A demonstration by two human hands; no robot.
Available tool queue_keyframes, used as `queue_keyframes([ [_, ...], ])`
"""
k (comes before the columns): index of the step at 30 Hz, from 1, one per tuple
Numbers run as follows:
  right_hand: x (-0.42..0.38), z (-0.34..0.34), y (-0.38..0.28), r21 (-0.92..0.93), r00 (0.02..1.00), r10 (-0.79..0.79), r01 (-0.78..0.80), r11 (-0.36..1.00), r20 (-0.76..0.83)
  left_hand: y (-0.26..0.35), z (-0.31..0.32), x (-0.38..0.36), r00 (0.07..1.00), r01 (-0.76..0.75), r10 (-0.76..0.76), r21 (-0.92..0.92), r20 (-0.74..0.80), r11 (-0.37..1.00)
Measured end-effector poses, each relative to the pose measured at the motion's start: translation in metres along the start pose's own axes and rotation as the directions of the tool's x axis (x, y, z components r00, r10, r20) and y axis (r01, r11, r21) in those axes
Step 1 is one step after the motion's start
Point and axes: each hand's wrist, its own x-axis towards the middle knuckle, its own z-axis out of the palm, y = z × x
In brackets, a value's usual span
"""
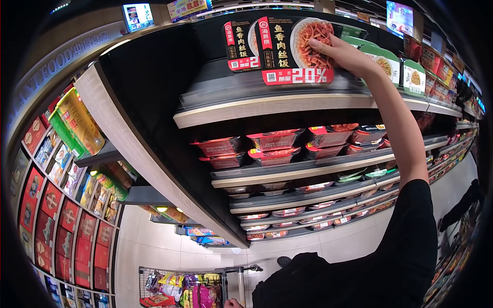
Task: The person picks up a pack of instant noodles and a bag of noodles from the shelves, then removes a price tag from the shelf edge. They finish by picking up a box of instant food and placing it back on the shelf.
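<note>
My right hand (341,51) is closed on the right edge of a black and red boxed rice meal (281,49), with the thumb across the food picture on its front. The other fingers are hidden behind the box, which stands upright at the top shelf. A matching boxed rice meal (237,46) is just to its left, partly covered by the held one. Low at the bottom edge of the view, my left hand (232,304) is partly cut off. It appears closed around the shopping cart handle (241,287).
The shopping cart (182,272) contains several colourful packets. Lower shelves (308,164) hold red-sleeved meal trays. Green-and-white packs (382,61) stand right of my right hand. A wooden-edged side panel (154,169) bounds the shelving, with canisters (79,123) beyond it on the left.
</note>
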Motion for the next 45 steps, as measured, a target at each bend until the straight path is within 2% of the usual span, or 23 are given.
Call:
queue_keyframes([
  [3,-0.01,0.003,-0.021,-0.035,1.0,0.006,-0.006,0.999,0.001,-0.037,0.02,0.014,0.997,0.081,-0.079,-0.093,0.025,0.992],
  [7,-0.018,0.004,-0.035,-0.062,0.999,0.042,-0.042,0.997,0.008,-0.041,0.021,0.017,0.994,0.095,-0.088,-0.108,0.064,0.99],
  [9,-0.016,0.003,-0.032,-0.06,0.999,0.054,-0.053,0.997,0.006,-0.052,0.03,0.018,0.988,0.153,-0.147,-0.144,0.048,0.978],
  [10,-0.014,0.002,-0.03,-0.059,0.998,0.062,-0.062,0.996,0.003,-0.057,0.034,0.019,0.988,0.153,-0.147,-0.145,0.048,0.978],
  [12,-0.002,-0.001,-0.013,-0.057,0.996,0.085,-0.085,0.995,0.009,-0.067,0.044,0.021,0.998,0.056,-0.056,-0.083,-0.002,0.995],
  [14,-0.002,-0.003,-0.013,-0.054,0.994,0.108,-0.107,0.993,0.017,-0.047,0.035,0.016,0.999,0.051,-0.051,-0.057,-0.008,0.997],
  [17,-0.014,0.0,-0.017,0.043,0.999,-0.046,0.047,0.998,-0.008,-0.037,0.032,0.014,0.999,0.038,-0.039,-0.03,-0.024,0.999],
  [18,-0.014,-0.001,-0.018,0.043,0.999,-0.044,0.045,0.998,-0.008,-0.04,0.034,0.014,0.999,0.029,-0.03,-0.031,-0.032,0.999],
  [24,-0.015,-0.003,-0.015,-0.04,1.0,-0.022,0.022,0.999,0.001,-0.063,0.042,0.023,0.994,0.105,-0.102,-0.061,0.042,0.993],
  [25,-0.017,-0.003,-0.017,-0.063,1.0,0.0,-0.001,0.998,-0.013,-0.053,0.036,0.02,0.994,0.103,-0.101,-0.06,0.044,0.993],
  [27,-0.018,-0.002,-0.018,-0.086,0.999,0.025,-0.028,0.996,-0.029,0.006,0.007,0.007,0.999,0.033,-0.033,-0.008,0.025,0.999],
  [31,-0.016,0.0,-0.012,-0.078,1.0,0.002,-0.003,0.997,-0.021,-0.023,0.023,0.016,0.998,0.06,-0.058,-0.049,0.028,0.997],
  [33,-0.017,0.0,-0.012,-0.075,0.999,-0.025,0.024,0.997,-0.021,-0.037,0.031,0.017,1.0,0.005,-0.007,-0.063,-0.022,0.998],
  [36,-0.028,0.003,-0.018,-0.159,0.999,-0.017,0.012,0.987,-0.031,-0.044,0.033,0.017,1.0,0.014,-0.015,-0.059,-0.013,0.998],
  [37,-0.033,0.008,-0.018,-0.188,0.971,-0.165,0.132,0.973,-0.173,-0.044,0.033,0.018,1.0,0.016,-0.016,-0.059,-0.014,0.998],
  [38,-0.039,0.014,-0.02,-0.233,0.901,-0.31,0.245,0.941,-0.303,-0.045,0.032,0.018,0.999,0.032,-0.033,-0.103,-0.002,0.994],
  [39,-0.047,0.018,-0.027,-0.231,0.902,-0.312,0.249,0.94,-0.298,-0.045,0.033,0.018,0.999,0.052,-0.051,-0.149,0.01,0.987],
  [41,-0.069,0.022,-0.053,-0.368,0.732,-0.492,0.344,0.864,-0.471,-0.058,0.042,0.021,0.999,0.032,-0.034,-0.161,-0.01,0.986],
  [42,-0.079,0.026,-0.061,-0.364,0.735,-0.492,0.348,0.864,-0.466,-0.067,0.045,0.021,1.0,0.006,-0.011,-0.17,-0.027,0.985],
  [43,-0.09,0.03,-0.067,-0.358,0.648,-0.594,0.474,0.805,-0.477,-0.041,0.027,0.016,0.998,0.062,-0.057,-0.164,0.034,0.985],
  [44,-0.1,0.037,-0.07,-0.35,0.547,-0.68,0.59,0.727,-0.489,-0.036,0.027,0.018,0.997,0.075,-0.071,-0.161,0.033,0.984],
  [45,-0.113,0.045,-0.068,-0.358,0.521,-0.734,0.648,0.672,-0.436,-0.039,0.028,0.019,0.998,0.06,-0.055,-0.128,0.044,0.99],
])
